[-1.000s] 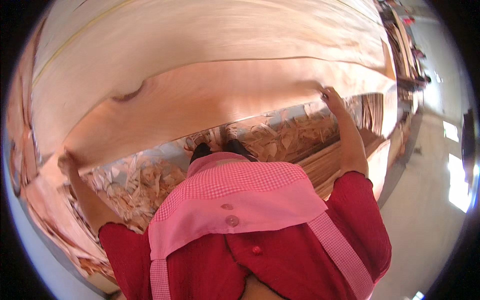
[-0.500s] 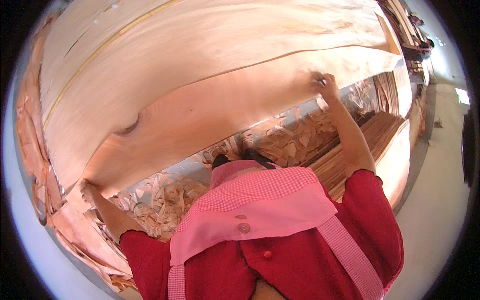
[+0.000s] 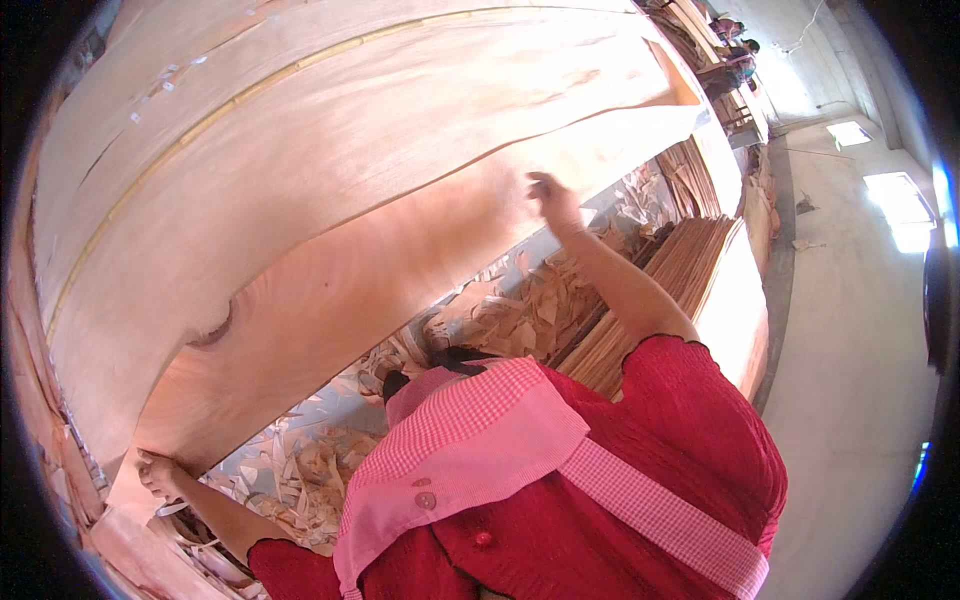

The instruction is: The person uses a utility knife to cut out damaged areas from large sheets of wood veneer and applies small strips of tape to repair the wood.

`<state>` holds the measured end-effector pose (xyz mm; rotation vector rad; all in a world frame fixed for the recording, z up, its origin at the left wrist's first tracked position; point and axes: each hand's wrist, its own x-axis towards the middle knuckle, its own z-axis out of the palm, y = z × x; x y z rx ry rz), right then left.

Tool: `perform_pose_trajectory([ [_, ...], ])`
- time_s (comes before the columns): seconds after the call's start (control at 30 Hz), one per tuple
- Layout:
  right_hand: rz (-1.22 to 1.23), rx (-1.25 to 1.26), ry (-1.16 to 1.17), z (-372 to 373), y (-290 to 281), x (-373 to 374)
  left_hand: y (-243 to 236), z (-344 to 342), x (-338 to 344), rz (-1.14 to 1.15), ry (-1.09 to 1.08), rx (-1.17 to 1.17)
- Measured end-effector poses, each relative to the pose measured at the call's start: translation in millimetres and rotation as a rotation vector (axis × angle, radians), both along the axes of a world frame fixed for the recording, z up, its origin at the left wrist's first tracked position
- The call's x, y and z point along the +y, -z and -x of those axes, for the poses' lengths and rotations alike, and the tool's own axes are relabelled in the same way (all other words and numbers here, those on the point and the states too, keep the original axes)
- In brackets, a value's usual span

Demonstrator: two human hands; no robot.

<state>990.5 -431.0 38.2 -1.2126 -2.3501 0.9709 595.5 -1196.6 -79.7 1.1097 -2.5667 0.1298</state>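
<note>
A long, pale sheet of wood veneer (image 3: 330,285) with a wavy upper edge lies across a larger veneer surface (image 3: 300,170). At the sheet's lower left corner, my left hand (image 3: 160,476) has its fingers bent over the edge and holds it. A pale narrow strip shows just below that hand; what it is, I cannot make out. Over the sheet's right part, close to its near edge, is my right hand (image 3: 553,203). Its fingers are bent and somewhat apart, with nothing visible between them. Whether they touch the veneer I cannot tell.
Curled veneer scraps (image 3: 300,455) litter the floor around my feet. To the right stands a stack of veneer sheets (image 3: 660,290). A yellowish strip (image 3: 200,125) crosses the larger surface. Torn sheets (image 3: 25,330) hang along the left side. People (image 3: 735,50) are far off at the upper right.
The view has turned, so the veneer and both hands now appear farther left in it. My left hand stays at the sheet's corner. The fingers of my right hand look more spread.
</note>
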Motion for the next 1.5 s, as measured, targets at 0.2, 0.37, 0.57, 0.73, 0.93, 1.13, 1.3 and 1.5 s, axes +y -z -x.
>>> perform_pose_trajectory([
  [0.2,-0.573,-0.180,-0.717,55,-8,-99,-6,-5,16,0.018,-0.009,0.017],
  [0.37,-0.760,-0.166,-0.675,61,10,-103,-29,-13,31,0.145,0.044,-0.093],
  [0.57,-0.386,-0.066,-0.481,65,4,-98,-75,-52,206,-0.105,1.254,0.495],
  [0.73,-0.011,-0.235,-0.285,74,-20,-76,-56,-209,504,-1.595,1.514,-0.252],
  [0.93,0.741,0.082,-0.230,39,-24,5,-15,-283,623,-1.274,1.510,0.078],
  [1.13,0.640,0.464,0.204,-156,30,190,-44,-311,643,0.069,1.638,0.108],
  [1.3,0.559,0.765,0.798,-325,45,380,-61,-321,663,0.231,1.793,0.077],
  [1.5,0.450,0.907,1.003,-377,38,543,-61,-321,658,0.263,1.763,-0.095],
])
